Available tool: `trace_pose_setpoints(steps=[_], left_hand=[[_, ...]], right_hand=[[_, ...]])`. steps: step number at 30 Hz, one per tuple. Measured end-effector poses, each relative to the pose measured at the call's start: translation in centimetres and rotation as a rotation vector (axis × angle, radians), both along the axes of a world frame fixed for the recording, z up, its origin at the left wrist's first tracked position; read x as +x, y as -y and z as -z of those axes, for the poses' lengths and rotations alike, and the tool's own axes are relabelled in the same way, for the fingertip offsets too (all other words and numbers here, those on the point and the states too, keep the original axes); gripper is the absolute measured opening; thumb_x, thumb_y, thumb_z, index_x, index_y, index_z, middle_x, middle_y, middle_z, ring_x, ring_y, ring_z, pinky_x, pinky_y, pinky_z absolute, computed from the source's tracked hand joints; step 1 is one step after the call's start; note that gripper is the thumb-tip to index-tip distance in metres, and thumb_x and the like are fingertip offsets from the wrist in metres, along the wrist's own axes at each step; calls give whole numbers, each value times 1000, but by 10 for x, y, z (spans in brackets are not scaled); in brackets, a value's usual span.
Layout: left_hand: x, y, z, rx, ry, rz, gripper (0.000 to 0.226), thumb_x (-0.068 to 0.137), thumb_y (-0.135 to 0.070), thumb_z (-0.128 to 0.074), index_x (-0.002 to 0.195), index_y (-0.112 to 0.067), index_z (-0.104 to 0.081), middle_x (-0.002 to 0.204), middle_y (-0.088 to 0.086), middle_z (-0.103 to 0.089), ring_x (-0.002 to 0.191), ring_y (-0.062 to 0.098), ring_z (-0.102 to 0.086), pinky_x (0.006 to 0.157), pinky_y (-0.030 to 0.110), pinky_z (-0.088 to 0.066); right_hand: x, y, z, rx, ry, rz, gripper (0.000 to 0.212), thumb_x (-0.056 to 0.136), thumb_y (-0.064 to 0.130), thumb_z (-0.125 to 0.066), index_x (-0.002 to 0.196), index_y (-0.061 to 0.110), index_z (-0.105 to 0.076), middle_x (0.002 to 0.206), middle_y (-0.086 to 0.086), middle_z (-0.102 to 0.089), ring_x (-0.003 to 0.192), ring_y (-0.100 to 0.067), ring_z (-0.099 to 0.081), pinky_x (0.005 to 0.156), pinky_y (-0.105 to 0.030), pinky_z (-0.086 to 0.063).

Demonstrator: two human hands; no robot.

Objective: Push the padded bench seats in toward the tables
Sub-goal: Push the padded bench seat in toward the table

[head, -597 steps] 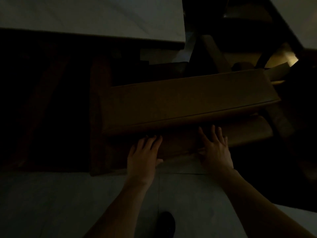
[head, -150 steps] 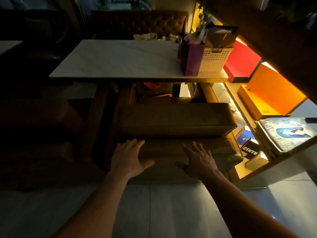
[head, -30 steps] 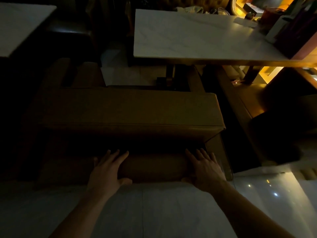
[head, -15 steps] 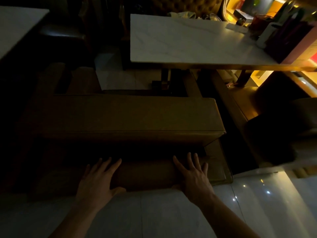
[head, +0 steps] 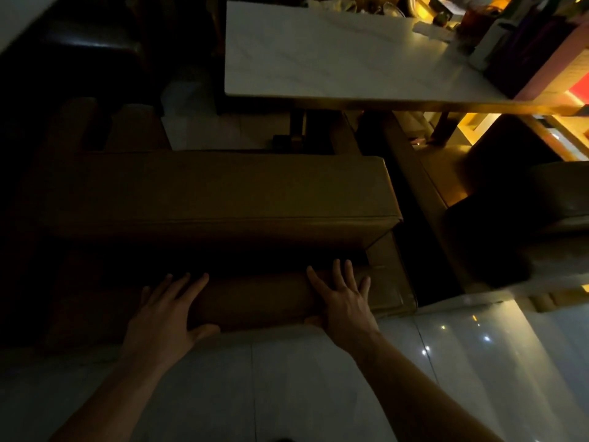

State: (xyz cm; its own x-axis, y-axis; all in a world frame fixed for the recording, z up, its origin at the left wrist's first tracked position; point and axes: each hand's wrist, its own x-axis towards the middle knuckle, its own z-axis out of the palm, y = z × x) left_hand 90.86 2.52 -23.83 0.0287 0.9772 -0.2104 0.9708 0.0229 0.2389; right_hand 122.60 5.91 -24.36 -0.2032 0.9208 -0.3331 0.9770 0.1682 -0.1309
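Note:
A brown padded bench seat (head: 223,189) lies across the middle of the dim view, its long side toward me. Its rounded backrest roll (head: 255,301) runs along the near edge. My left hand (head: 165,317) lies flat on the roll's left part, fingers spread and thumb under the near edge. My right hand (head: 344,301) presses flat on the roll's right part, fingers apart. Beyond the bench stands a white marble table (head: 318,52), offset to the right; the bench's right half lies in front of it.
A second padded bench (head: 439,173) sits to the right under the table's lit side. A dark seat (head: 541,199) is at far right. Boxes and a basket (head: 522,43) crowd the table's right end. Glossy white floor tiles (head: 287,393) lie under my arms.
Over the last second both hands stayed on the backrest roll, while my view shifted and the bench and table slid slightly in frame. My right hand moved a little left along the roll.

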Motion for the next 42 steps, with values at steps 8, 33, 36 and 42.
trace_pose_setpoints(steps=[8, 33, 36, 42], left_hand=[[4, -2, -7, -91, -60, -6, 99, 78, -75, -57, 154, -41, -2, 165, -1, -8, 150, 25, -2, 121, 49, -4], [-278, 116, -165, 107, 54, -145, 95, 76, -84, -45, 153, -42, -8, 163, -6, -14, 148, 20, -14, 119, 45, -18], [-343, 144, -178, 125, 68, -176, 93, 78, -80, -49, 153, -42, -10, 163, -6, -17, 148, 20, -15, 119, 44, -21], [-458, 194, -173, 114, 75, -273, 93, 78, -81, -48, 153, -43, -9, 163, -6, -16, 147, 21, -17, 117, 44, -21]], right_hand=[[1, 1, -1, -4, 42, -26, 102, 88, 66, -56, 153, 42, 19, 164, -19, 19, 147, -43, 26, 116, -73, 2], [-316, 84, -160, -35, -62, -111, 97, 88, 67, -55, 158, 35, 3, 168, -11, 5, 154, -33, 6, 124, -55, -5], [-383, 111, -171, -23, -103, -124, 94, 88, 69, -53, 158, 36, 0, 168, -11, 1, 154, -32, 2, 124, -54, -8], [-500, 142, -176, -30, -116, -187, 91, 87, 74, -48, 158, 36, -6, 168, -11, -3, 154, -33, -2, 124, -55, -9]])
